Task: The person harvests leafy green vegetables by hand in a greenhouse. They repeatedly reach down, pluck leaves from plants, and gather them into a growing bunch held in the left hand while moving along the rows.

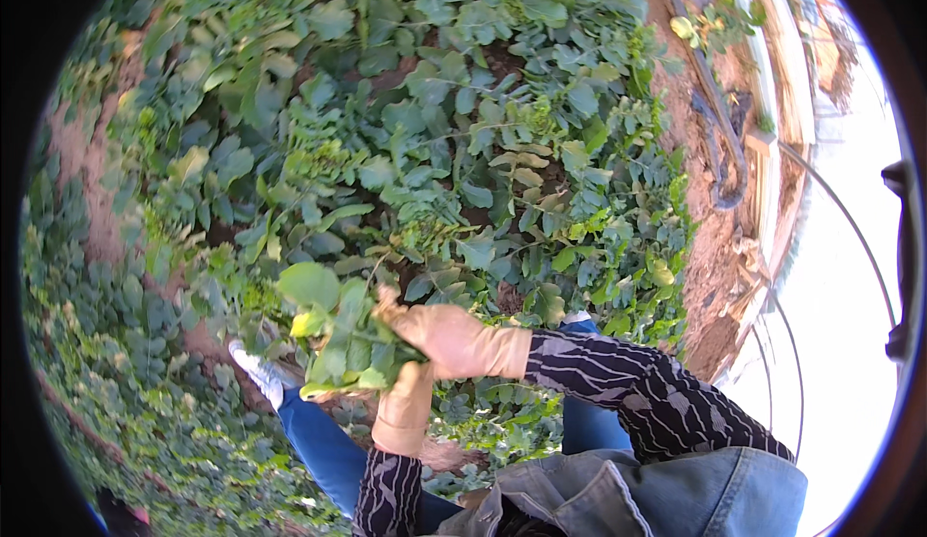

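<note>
A bunch of broad, lobed leafy greens (350, 339) is held in front of me, low in the picture, its leaves fanning to the left. My left hand (406, 400), in a tan glove, grips it from below, with the fingers mostly hidden behind the leaves. Reaching across from the right, my right hand (449, 339), gloved in the same tan, is closed at the bunch's upper right side. Its fingertips curl around the stem end, where thin stalks poke up. The two gloves touch or nearly touch. Patterned black sleeves cover both forearms.
Dense rows of the same leafy plants (425, 93) surround me, with bare reddish soil (97, 180) between them. To the right lie a dark pipe (715, 102) and a pale raised edge (763, 73), beside white sheeting with thin hoops (850, 218). My shoe (257, 373) stands among plants.
</note>
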A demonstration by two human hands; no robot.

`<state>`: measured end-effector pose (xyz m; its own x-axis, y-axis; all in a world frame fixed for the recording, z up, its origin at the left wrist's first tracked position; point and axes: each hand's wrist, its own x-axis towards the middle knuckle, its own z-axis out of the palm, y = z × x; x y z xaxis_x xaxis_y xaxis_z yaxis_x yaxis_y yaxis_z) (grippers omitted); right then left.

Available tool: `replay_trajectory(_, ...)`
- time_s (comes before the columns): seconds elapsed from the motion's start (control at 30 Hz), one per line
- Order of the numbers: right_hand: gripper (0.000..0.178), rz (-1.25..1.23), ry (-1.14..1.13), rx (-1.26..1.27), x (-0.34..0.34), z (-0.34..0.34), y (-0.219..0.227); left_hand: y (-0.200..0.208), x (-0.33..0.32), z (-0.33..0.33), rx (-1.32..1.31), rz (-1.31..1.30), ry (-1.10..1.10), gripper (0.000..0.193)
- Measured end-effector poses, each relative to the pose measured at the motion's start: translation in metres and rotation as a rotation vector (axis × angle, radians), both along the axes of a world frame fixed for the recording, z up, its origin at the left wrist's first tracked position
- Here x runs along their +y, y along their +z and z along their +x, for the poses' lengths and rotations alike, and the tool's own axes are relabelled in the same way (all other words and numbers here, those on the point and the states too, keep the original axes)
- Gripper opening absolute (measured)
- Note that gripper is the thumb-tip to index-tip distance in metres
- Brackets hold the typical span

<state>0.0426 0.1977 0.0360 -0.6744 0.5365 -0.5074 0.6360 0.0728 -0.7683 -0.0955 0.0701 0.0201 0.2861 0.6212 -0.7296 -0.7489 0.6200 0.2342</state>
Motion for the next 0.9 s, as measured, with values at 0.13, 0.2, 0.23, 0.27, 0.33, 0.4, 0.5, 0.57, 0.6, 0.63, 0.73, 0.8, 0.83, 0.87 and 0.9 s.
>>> replay_trajectory(0.13,0.068,0.123,0.011,-0.069,0.016,0.046,0.022,0.000,0.006,0.000,-0.031,0.095,-0.426,0.061)
replay_trajectory(0.2,0.082,0.341,0.141,-0.402,0.048,0.121,0.041,0.008,0.012,0.002,-0.086,0.227,-0.471,0.069)
replay_trajectory(0.23,0.077,0.452,0.066,-0.586,0.062,0.164,0.056,0.012,0.015,0.001,-0.037,0.195,-0.484,0.075)
replay_trajectory(0.27,0.072,0.460,-0.046,-0.698,0.075,0.214,0.082,0.015,0.020,-0.003,0.055,0.191,-0.610,0.073)
replay_trajectory(0.33,0.062,0.492,-0.061,-0.997,0.099,0.312,0.145,0.020,0.026,-0.007,0.169,0.262,-0.652,0.069)
replay_trajectory(0.4,0.053,0.510,-0.083,-1.244,0.112,0.383,0.207,0.023,0.028,-0.011,0.274,0.276,-0.578,0.066)
replay_trajectory(0.5,0.039,0.679,-0.188,-1.344,0.131,0.408,0.245,0.024,0.025,-0.017,0.345,0.314,-0.551,0.059)
replay_trajectory(0.57,0.031,0.693,-0.303,-1.114,0.134,0.361,0.210,0.026,0.023,-0.021,0.368,0.290,-0.542,0.051)
replay_trajectory(0.6,0.028,0.707,-0.240,-1.023,0.132,0.321,0.176,0.025,0.023,-0.024,0.401,0.318,-0.516,0.050)
replay_trajectory(0.63,0.026,0.603,-0.206,-0.989,0.126,0.272,0.132,0.025,0.023,-0.027,0.427,0.338,-0.489,0.049)
replay_trajectory(0.73,0.033,0.406,0.054,-0.315,0.090,0.108,0.020,0.028,0.026,-0.036,0.660,0.449,-0.472,0.032)
replay_trajectory(0.8,0.041,0.262,0.113,0.019,0.067,0.004,-0.042,0.030,0.028,-0.044,0.753,0.508,-0.451,0.022)
replay_trajectory(0.83,0.037,0.313,0.145,0.038,0.061,-0.037,-0.063,0.031,0.028,-0.049,0.753,0.528,-0.450,0.022)
replay_trajectory(0.87,0.032,0.355,0.195,-0.123,0.061,-0.068,-0.079,0.032,0.028,-0.055,0.741,0.462,-0.451,0.021)
replay_trajectory(0.9,0.026,0.377,0.260,-0.392,0.061,-0.092,-0.093,0.033,0.027,-0.061,0.725,0.416,-0.407,0.020)
